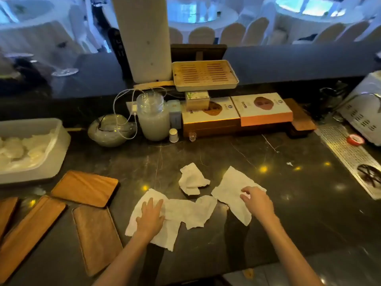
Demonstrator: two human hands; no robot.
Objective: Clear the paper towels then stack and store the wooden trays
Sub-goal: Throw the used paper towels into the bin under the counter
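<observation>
Several white paper towels lie on the dark marble counter. My left hand (151, 215) presses flat, fingers spread, on the nearest left towel (165, 236). My right hand (256, 200) pinches the edge of the right towel (231, 186) with curled fingers. A crumpled towel (192, 179) sits just beyond, between the hands. A torn towel piece (198, 211) lies between both hands. Several wooden trays rest at the left: one angled (84, 187), one long (31, 234), one paler (97, 238), and one cut off by the left edge (6, 211).
A white bin (59, 141) with wrapped items stands at the left. Behind are a glass bowl (109, 131), a stack of clear cups (152, 116), flat boxes (266, 110) and a slatted tea tray (204, 75). A metal drain grille (346, 153) runs along the right.
</observation>
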